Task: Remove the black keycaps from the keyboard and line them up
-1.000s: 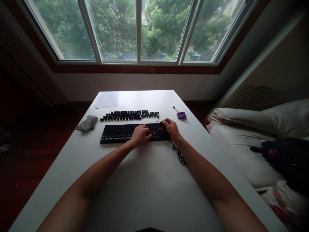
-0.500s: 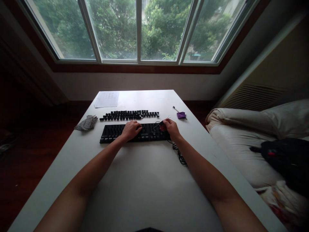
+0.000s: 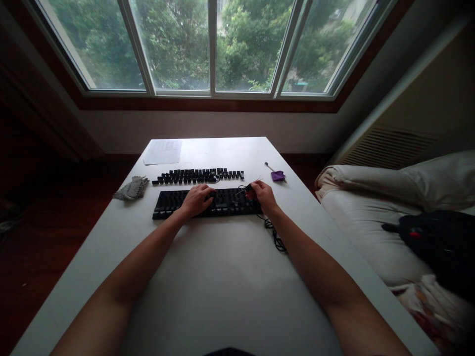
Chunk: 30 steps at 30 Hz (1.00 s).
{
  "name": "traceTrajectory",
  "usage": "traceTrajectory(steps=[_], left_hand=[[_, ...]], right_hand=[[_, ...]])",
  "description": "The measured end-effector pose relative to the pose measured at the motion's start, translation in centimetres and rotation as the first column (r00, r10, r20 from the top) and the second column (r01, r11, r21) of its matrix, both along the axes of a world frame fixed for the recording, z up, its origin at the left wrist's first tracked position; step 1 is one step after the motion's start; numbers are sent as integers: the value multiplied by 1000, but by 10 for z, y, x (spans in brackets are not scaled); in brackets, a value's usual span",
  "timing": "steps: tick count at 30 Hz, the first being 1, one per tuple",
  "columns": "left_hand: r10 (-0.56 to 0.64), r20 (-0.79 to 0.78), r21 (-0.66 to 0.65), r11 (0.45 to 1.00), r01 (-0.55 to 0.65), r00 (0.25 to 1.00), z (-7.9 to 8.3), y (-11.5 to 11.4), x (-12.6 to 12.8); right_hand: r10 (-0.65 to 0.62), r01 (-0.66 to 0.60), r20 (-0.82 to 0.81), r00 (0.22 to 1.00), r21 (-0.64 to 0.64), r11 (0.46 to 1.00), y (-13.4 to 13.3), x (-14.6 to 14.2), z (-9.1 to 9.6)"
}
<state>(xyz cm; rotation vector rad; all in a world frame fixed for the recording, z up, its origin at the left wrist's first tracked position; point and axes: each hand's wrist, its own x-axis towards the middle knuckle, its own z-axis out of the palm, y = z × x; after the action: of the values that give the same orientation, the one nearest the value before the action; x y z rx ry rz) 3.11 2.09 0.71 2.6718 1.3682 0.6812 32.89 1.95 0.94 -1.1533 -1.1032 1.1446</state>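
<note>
A black keyboard (image 3: 227, 208) lies across the white table, with some keys still fitted. My left hand (image 3: 198, 199) rests on its middle-left part, fingers draped over the keys and thumb apart, holding nothing that I can see. Over the keyboard's right end, my right hand (image 3: 262, 195) pinches a wire keycap puller (image 3: 243, 193) by its dark handle, and its thin wire loops point left over the keys. Behind the keyboard stand rows of loose black keycaps (image 3: 196, 175). A coiled black cable (image 3: 276, 240) lies by my right forearm.
On the table's left edge sits a crumpled grey cloth (image 3: 131, 189). A paper sheet (image 3: 163, 152) lies at the far left corner. To the right are a purple cloth (image 3: 277, 176) and a small brush (image 3: 269, 167). A pale sofa (image 3: 367, 217) stands beside the table.
My left hand has shifted slightly left along the keyboard. My right hand keeps the puller in nearly the same place.
</note>
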Motion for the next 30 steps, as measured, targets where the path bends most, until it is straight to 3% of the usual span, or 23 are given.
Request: traceTrajectory(steps=[19, 30], left_hand=[[27, 133, -55, 998, -20, 991, 1, -2, 3], [1, 81, -77, 997, 5, 997, -1, -8, 3]], right_hand=[[3, -3, 21, 1000, -8, 1000, -3, -3, 0], [15, -14, 48, 999, -27, 1000, -4, -4, 1]])
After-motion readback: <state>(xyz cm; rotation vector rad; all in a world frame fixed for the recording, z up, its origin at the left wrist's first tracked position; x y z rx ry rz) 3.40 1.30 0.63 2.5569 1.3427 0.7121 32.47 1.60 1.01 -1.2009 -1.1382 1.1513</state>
